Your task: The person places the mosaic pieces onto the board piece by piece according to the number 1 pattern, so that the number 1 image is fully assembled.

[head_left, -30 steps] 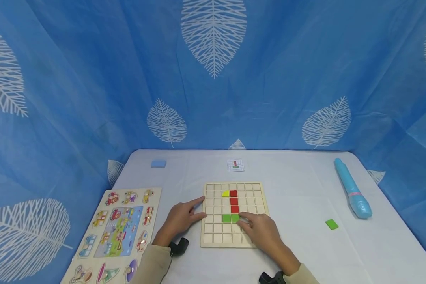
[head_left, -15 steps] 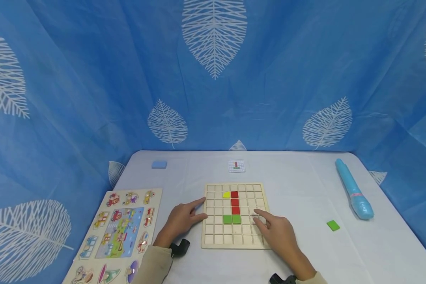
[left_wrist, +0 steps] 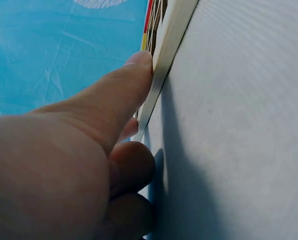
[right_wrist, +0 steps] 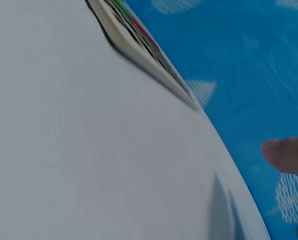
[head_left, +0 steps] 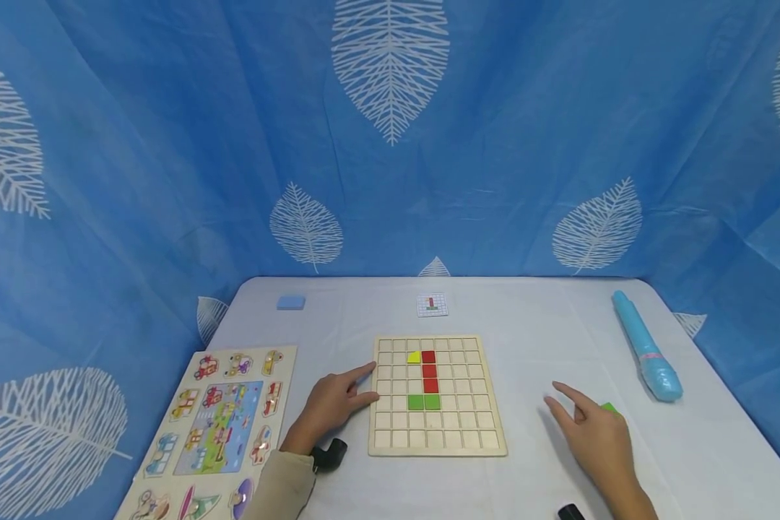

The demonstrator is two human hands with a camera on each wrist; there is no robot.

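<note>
A wooden grid board (head_left: 390, 438) lies at the middle of the table, holding a column of red tiles (head_left: 430, 371), two green tiles (head_left: 424, 402) below it and one yellow tile (head_left: 414, 357) beside its top. My left hand (head_left: 331, 401) rests against the board's left edge; in the left wrist view the thumb (left_wrist: 134, 75) touches that edge. To the right of the board my right hand (head_left: 598, 437) hovers over the table, thumb and index finger apart, holding nothing. A loose green tile (head_left: 609, 407) is partly hidden behind this hand.
A small pattern card (head_left: 432, 305) lies behind the board. A blue block (head_left: 291, 302) sits at the back left, and a vehicle picture puzzle (head_left: 279, 354) lies at the left. At the right is a light-blue wrapped long object (head_left: 646, 347).
My right hand has let go of the green tile on the board and moved right, off the board, toward the loose green tile. The left hand has stayed in place.
</note>
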